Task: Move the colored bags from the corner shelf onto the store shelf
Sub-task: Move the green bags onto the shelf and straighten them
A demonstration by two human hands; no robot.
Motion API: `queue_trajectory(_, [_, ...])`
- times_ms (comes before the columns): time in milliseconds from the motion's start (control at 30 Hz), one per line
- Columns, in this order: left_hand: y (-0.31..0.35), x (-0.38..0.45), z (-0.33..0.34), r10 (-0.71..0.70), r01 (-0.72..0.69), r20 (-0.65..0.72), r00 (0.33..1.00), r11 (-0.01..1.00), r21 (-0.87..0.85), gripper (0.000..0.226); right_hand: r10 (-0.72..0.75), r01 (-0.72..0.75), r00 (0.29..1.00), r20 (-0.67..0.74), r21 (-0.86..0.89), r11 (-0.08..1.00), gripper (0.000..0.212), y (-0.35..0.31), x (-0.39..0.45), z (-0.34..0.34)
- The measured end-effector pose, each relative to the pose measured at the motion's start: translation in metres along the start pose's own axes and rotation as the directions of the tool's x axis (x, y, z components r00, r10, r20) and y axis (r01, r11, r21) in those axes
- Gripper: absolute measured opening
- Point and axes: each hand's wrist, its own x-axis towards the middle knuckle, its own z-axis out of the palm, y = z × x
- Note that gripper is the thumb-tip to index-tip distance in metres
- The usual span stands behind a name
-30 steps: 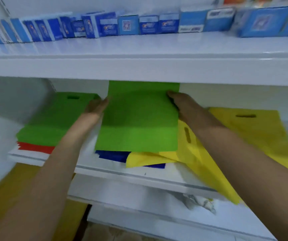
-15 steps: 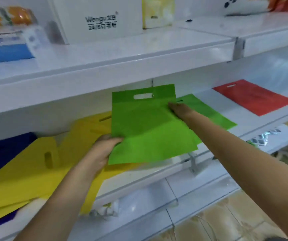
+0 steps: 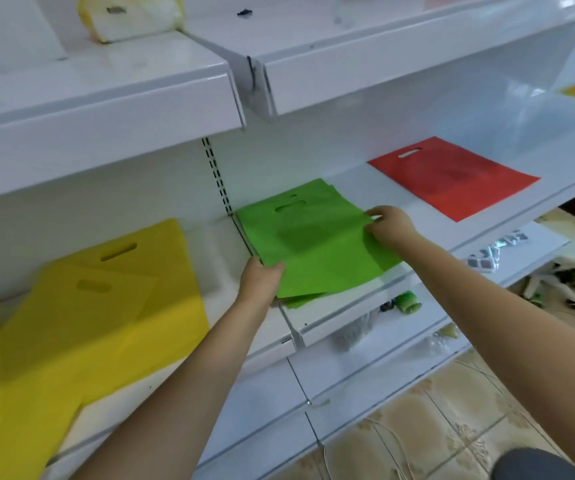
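Green bag (image 3: 317,240): lies flat on the store shelf (image 3: 365,306), on top of other green bags whose edges peek out beneath — handle slot toward the back wall.
My left hand (image 3: 260,280): pinches the bag's near-left corner, thumb on top.
My right hand (image 3: 388,225): fingers curled, gripping the bag's right edge.
Red bag (image 3: 452,176): flat on the same shelf, well apart to the right.
Yellow bags (image 3: 106,306): overlapping on the section to my left, cut off by the frame.
Below: small packets (image 3: 487,258) on a lower shelf — too blurred to identify.
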Motion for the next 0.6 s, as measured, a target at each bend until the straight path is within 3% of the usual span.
queue_trajectory(100, [0.007,-0.009,-0.001,0.118,-0.094,-0.079,0.99,0.962,0.256,0.049,-0.111,0.106,0.991,-0.072,-0.069,0.992,0.039,0.003,0.019,0.002])
queue_trajectory(200, [0.004,-0.014,0.003,0.226,-0.175,-0.035,0.974,0.836,0.521,0.056,-0.143,0.131,0.987,-0.076,-0.145,0.981,0.039,0.009,0.031,0.007])
queue_trajectory(367, [-0.006,-0.025,0.014,0.199,-0.21,0.086,0.976,0.772,0.6,0.057,-0.149,0.09,0.987,-0.063,-0.553,0.828,0.037,0.009,0.03,0.021])
queue_trajectory(500, [-0.006,-0.034,0.012,0.235,-0.239,0.091,0.968,0.742,0.627,0.054,-0.147,0.087,0.987,-0.064,-0.552,0.83,0.046,-0.009,0.021,0.033])
queue_trajectory(600, [-0.007,-0.045,-0.004,0.307,-0.303,0.105,0.946,0.719,0.625,0.053,-0.232,0.178,0.972,-0.04,-0.519,0.836,0.051,-0.037,0.01,0.046])
